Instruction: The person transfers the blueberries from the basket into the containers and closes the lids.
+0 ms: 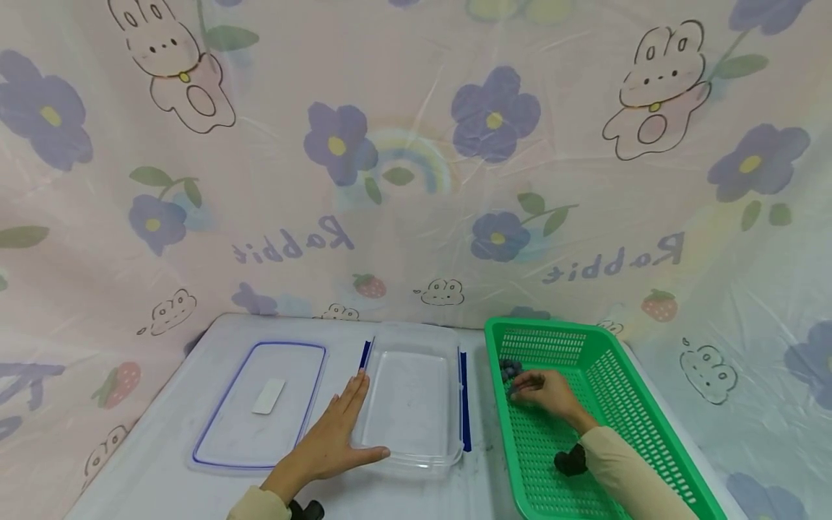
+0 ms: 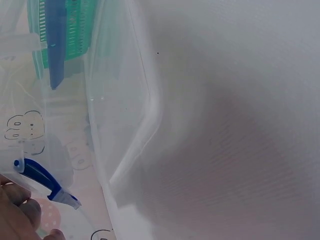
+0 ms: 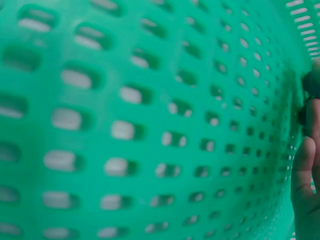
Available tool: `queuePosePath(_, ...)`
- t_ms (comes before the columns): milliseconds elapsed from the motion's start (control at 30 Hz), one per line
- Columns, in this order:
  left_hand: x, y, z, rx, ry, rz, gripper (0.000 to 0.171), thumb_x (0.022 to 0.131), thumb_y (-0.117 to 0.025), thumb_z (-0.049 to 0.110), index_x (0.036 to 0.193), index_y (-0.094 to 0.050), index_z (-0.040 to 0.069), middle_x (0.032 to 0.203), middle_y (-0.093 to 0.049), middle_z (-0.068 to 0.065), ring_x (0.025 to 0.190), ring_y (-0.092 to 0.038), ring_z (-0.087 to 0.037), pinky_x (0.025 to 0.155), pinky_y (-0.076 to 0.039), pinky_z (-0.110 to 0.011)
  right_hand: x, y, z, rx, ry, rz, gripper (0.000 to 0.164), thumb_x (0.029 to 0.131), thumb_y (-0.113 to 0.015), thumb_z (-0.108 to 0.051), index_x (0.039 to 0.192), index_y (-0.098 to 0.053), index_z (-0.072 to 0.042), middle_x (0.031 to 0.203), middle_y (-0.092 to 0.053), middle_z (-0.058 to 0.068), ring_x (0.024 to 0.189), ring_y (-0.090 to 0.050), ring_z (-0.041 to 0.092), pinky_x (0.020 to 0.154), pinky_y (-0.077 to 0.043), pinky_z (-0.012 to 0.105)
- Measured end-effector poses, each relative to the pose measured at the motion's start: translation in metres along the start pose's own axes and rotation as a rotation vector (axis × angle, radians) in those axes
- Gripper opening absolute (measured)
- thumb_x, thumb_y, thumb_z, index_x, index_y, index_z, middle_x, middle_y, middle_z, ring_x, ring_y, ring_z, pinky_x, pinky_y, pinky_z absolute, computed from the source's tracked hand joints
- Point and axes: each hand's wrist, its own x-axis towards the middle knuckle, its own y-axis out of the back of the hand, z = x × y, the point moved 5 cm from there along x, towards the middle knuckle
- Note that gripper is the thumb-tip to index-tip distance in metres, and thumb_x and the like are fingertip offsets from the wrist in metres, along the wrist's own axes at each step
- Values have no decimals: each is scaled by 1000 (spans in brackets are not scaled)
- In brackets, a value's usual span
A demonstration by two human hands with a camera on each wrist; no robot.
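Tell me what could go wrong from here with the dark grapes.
The right hand has its fingertips at the dark grapes in the green basket; squeezing might bruise them. A gap separates the basket from the clear container, so a grape could drop there. The left hand, at the container's side, might nudge it.

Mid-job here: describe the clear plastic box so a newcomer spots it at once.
On the white table, look just left of the green basket in the head view. Between it and the flat, blue-edged lid sits the clear plastic box, the left hand at its left side. Unlike both neighbours, it has a blue latch along each long side.
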Motion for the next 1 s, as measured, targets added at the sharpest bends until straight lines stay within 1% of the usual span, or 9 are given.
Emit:
queuePosePath(133,0,0,0,-3,1,-14,114,79,-68,64,155,-7,5,161,-3,-10,146,-6,-26,113,-14,-54,0,5,1,60,-8,20,27,86,-74,-10,108,-67,5,98,-68,15,88,-65,26,73,-55,32)
queuePosePath(300,1,0,-1,-23,7,-28,113,80,-68,62,155,-6,4,161,-1,-10,146,-4,-25,113,-13,-55,1,12,-8,102,-24,48,31,87,-74,-10,111,-66,6,105,-67,20,92,-65,28,76,-55,35)
queuePosePath(433,2,1,-1,-51,4,-28,114,80,-69,61,155,-5,3,161,-1,-12,146,-6,-28,112,-13,-57,2,16,-14,98,-37,73,32,86,-76,-14,111,-67,4,103,-68,16,91,-66,23,77,-55,38)
queuePosePath(533,1,1,-1,-61,2,-31,114,80,-68,62,155,-4,4,161,-1,-13,146,-6,-31,111,-13,-59,4,20,-19,73,-10,86,33,85,-76,-15,110,-67,5,101,-69,13,89,-66,20,77,-55,40)
queuePosePath(567,1,0,-1,-60,2,-33,114,80,-68,62,155,-4,5,161,-1,-13,146,-6,-31,111,-13,-59,4,21,-21,58,14,86,33,86,-76,-15,110,-67,6,101,-69,14,89,-66,20,77,-55,42)
queuePosePath(667,1,0,-1,-64,5,-37,114,80,-68,61,155,-4,5,161,0,-13,146,-5,-30,111,-13,-59,4,24,-29,35,43,94,33,86,-75,-15,110,-67,6,101,-69,13,88,-66,18,77,-55,43)
queuePosePath(800,1,0,-1,-66,9,-37,114,80,-68,62,155,-5,3,161,0,-12,146,-5,-31,111,-13,-59,4,29,-42,63,37,112,35,85,-77,-20,111,-68,2,103,-69,13,89,-66,16,80,-53,48)
queuePosePath(900,1,0,-1,-61,10,-38,115,79,-67,65,155,-6,2,161,0,-12,146,-5,-31,111,-14,-58,3,31,-53,80,45,121,35,85,-77,-19,112,-68,2,104,-68,16,89,-66,17,80,-54,44)
queuePosePath(1000,0,0,0,-63,11,-42,115,80,-67,64,155,-6,2,161,1,-12,146,-5,-31,111,-13,-58,3,33,-62,94,44,122,36,85,-77,-17,113,-67,3,104,-68,16,89,-66,16,78,-55,35)
